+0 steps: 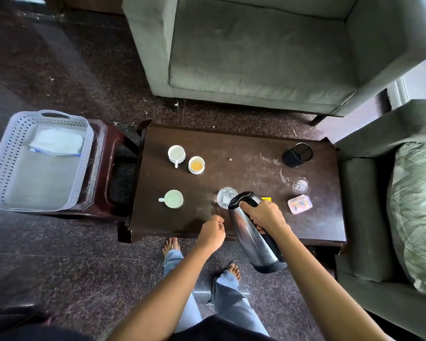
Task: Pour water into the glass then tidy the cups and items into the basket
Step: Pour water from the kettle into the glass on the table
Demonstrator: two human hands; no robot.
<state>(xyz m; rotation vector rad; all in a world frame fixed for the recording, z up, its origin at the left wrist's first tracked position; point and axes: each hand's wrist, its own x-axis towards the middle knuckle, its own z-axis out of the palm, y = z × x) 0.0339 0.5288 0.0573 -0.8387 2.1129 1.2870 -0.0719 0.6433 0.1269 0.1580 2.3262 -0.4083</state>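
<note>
My right hand point(265, 215) grips the black handle of a steel kettle point(253, 239), tilted with its spout over a clear glass point(224, 197) on the dark wooden table point(244, 148). My left hand point(212, 232) hovers curled by the table's front edge, holding nothing. Three white cups stand on the table's left half: one mug point(176, 154), one cup with orange liquid point(196, 165), one mug nearer me point(173, 199). The lavender basket point(12, 153) sits on a stool to the left with a folded cloth point(57, 141) inside.
A black mesh pen holder point(297, 155), a second clear glass point(300, 185), a small pink box point(300, 204) and a yellow item point(266, 199) are on the table's right half. A grey sofa point(268, 52) stands behind, an armchair with a cushion point(416, 212) to the right.
</note>
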